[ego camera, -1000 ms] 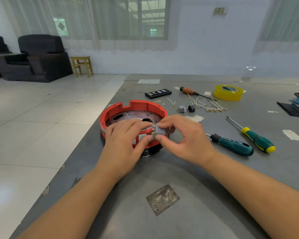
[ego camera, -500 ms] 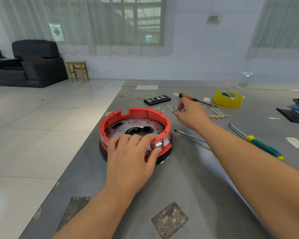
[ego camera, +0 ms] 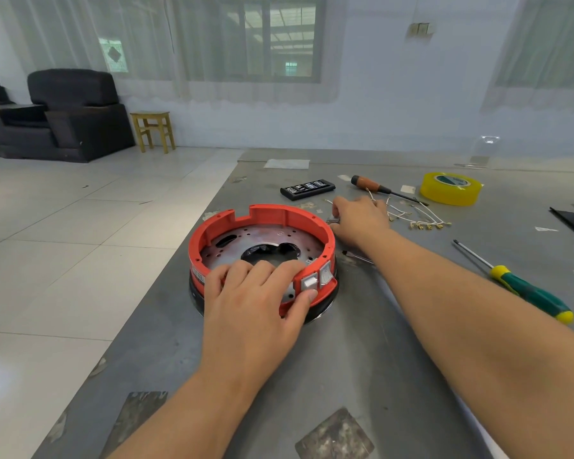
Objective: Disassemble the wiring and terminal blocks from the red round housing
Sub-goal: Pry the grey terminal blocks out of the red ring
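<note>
The red round housing [ego camera: 269, 215] stands on the grey table [ego camera: 362, 359], its metal base plate bare inside. Two white rocker switches [ego camera: 317, 279] sit in its near right wall. My left hand [ego camera: 256, 303] grips the near rim, fingers hooked inside and thumb on the outer wall. My right hand [ego camera: 362, 220] reaches past the housing's far right side, fingertips down on a small grey terminal block [ego camera: 333, 221] lying on the table. Loose white wires with brass terminals [ego camera: 421, 221] lie just right of that hand.
A green-handled screwdriver [ego camera: 531, 293] lies at the right. A second screwdriver's shaft [ego camera: 357, 257] pokes out under my right forearm. Behind are an orange-handled screwdriver [ego camera: 368, 184], a black bit case [ego camera: 307, 189] and a yellow tape roll [ego camera: 451, 188]. The table's left edge drops to tiled floor.
My right hand left the housing's near rim with the grey block and carried it to the loose parts behind the housing. My left hand stays on the rim.
</note>
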`<state>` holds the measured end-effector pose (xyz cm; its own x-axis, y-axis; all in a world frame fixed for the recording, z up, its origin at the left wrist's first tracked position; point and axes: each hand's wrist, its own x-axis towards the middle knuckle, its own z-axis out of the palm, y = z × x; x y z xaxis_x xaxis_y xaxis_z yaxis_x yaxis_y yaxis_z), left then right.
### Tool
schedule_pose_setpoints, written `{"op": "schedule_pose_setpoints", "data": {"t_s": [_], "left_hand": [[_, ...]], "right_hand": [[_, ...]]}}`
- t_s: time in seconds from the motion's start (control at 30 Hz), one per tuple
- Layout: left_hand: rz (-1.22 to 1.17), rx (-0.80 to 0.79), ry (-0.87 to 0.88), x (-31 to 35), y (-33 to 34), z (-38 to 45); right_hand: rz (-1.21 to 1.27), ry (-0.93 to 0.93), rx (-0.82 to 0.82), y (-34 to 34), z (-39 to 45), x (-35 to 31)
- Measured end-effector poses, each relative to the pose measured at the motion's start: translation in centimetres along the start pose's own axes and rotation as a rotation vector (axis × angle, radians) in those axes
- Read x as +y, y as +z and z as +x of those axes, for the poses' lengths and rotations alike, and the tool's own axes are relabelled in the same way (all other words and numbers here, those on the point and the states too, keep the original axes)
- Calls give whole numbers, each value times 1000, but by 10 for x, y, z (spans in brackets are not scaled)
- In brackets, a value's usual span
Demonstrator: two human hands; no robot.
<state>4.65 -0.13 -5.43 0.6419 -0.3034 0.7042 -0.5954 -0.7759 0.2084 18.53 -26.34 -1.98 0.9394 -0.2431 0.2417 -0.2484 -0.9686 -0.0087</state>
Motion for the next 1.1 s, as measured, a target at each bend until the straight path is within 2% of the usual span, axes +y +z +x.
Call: {"op": "schedule_pose_setpoints", "data": {"t_s": [0.1,0.23,0.3,0.37,0.5,0.7,0.8,1.0,1.1], "left_hand": [[-14,-15,8,-1,-1,0],[-41,-42,5,0,-3,0],[-53,-49,11,1,-5,0],[-68,-59,15,1,-7,0],[-116,-96,38,-1,-17,-3],[-189,-125,57,-7,-27,-8],[-183,-122,56,-8,-27,-7],[-235,-100,55,-9,-25,-6],[-266,-101,62,-13,-26,-4]], "right_hand": [[13,-20,19,-10,-9,-1],[267,-66,255,-17,-52,-9],[283,-132,385,-15,-84,-12],[220,-197,446,-14,-113,-12],[-5,-219,388,-19,-152,7],[-234,-54,233,-30,-186,48],[-238,-33,228,-37,-194,55],[-130,-158,295,-41,-206,33],[-159,-109,280,-44,-201,40]]}}
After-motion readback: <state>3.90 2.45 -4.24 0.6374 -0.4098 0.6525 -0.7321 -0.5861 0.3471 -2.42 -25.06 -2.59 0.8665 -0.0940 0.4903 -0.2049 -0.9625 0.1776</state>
